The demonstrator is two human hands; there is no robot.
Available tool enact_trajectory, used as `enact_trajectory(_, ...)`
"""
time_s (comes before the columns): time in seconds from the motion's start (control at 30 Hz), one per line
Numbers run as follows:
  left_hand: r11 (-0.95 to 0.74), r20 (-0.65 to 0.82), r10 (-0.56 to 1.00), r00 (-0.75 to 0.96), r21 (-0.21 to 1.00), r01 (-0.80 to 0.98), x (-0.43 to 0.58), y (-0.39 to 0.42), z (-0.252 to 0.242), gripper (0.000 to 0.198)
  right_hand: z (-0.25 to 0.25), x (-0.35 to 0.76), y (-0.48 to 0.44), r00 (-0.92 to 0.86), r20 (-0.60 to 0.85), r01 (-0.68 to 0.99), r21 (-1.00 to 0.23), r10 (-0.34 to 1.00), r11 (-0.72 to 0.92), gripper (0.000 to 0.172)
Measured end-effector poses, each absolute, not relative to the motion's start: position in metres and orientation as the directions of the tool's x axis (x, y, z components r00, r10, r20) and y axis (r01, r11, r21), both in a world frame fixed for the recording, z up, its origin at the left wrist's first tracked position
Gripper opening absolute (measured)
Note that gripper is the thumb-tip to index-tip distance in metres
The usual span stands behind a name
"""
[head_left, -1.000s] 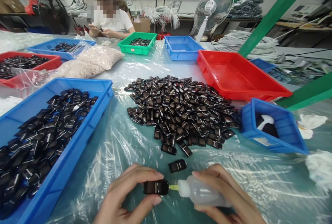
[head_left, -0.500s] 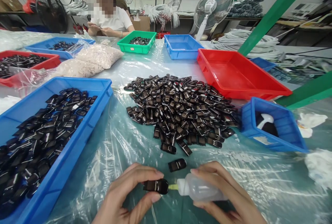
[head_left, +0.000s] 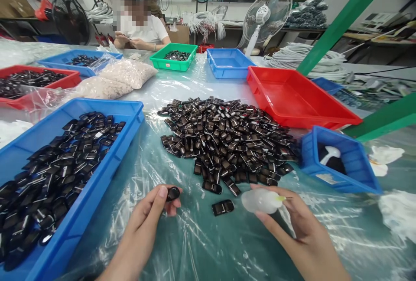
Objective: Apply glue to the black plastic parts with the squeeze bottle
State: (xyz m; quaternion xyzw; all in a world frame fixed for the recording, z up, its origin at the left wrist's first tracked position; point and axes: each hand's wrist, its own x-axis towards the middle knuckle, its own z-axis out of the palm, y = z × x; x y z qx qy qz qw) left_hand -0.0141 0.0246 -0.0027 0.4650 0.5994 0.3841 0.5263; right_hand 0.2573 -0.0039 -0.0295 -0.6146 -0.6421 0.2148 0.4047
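Note:
Between thumb and fingers, my left hand (head_left: 152, 209) grips a small black plastic casing (head_left: 173, 193), partly hidden by the thumb. My right hand (head_left: 295, 224) is closed around a translucent squeeze bottle (head_left: 260, 200), whose yellowish nozzle tip now points right, toward the palm. On the sheeted table between the hands lies a single loose black casing (head_left: 222, 207). Just beyond it spreads a large pile of similar casings (head_left: 224, 140). To the left of my left hand, a long blue tray (head_left: 107, 172) holds many more of them.
A red tray (head_left: 292, 94) and a small blue bin (head_left: 338, 159) with a white-handled item stand at the right, by a green post (head_left: 347, 21). Bags of pale pieces (head_left: 130, 73) lie at the back left. Across the table sits a co-worker (head_left: 143, 29).
My hands have moved apart. The left has drawn the casing left and upward, tilting it. The right has turned the bottle so its nozzle faces away from the casing.

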Motion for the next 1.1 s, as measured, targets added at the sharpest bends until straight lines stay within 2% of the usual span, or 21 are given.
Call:
enact_trajectory(0.07,0.237,-0.245,0.969,0.024,0.955,0.178,-0.012,0.025,-0.002,0.05,-0.027,0.256,-0.007,0.145,0.362,0.619,-0.759,0.921,0.201,0.033)
enact_trajectory(0.13,0.202,-0.218,0.975,0.051,0.953,0.225,-0.01,0.024,-0.003,0.053,-0.02,0.255,-0.013,0.18,0.546,0.637,-0.698,0.818,0.326,0.036)
enact_trajectory(0.17,0.181,-0.199,0.978,0.054,0.954,0.237,-0.009,0.024,-0.003,0.054,-0.015,0.254,-0.016,0.114,0.618,0.657,-0.634,0.778,0.407,0.034)
enact_trajectory(0.23,0.145,-0.161,0.986,0.049,0.961,0.236,-0.008,0.023,-0.006,0.053,-0.007,0.247,-0.019,-0.182,0.652,0.684,-0.454,0.736,0.571,0.029)
enact_trajectory(0.3,0.121,-0.136,0.989,0.053,0.967,0.225,-0.008,0.024,-0.007,0.052,-0.004,0.234,-0.018,-0.481,0.551,0.669,-0.273,0.682,0.692,0.025)
enact_trajectory(0.37,0.116,-0.137,0.987,0.087,0.97,0.215,-0.008,0.025,-0.006,0.051,-0.008,0.216,-0.01,-0.567,0.496,0.688,-0.154,0.658,0.709,0.026)
enact_trajectory(0.6,0.117,-0.156,0.967,0.202,0.975,0.191,-0.009,0.027,-0.005,0.045,-0.032,0.177,0.024,-0.52,0.473,0.766,-0.11,0.711,0.633,0.026)
enact_trajectory(0.9,0.133,-0.173,0.962,0.213,0.973,0.189,-0.006,0.023,-0.007,0.047,-0.031,0.177,0.034,-0.469,0.414,0.83,-0.097,0.78,0.55,0.021)
enact_trajectory(1.03,0.113,-0.157,0.963,0.219,0.973,0.202,-0.005,0.022,-0.01,0.046,-0.029,0.173,0.042,-0.445,0.382,0.84,-0.134,0.81,0.525,0.01)
enact_trajectory(1.1,0.1,-0.147,0.965,0.219,0.972,0.212,-0.005,0.021,-0.011,0.044,-0.029,0.171,0.046,-0.421,0.37,0.842,-0.18,0.828,0.509,0.011)
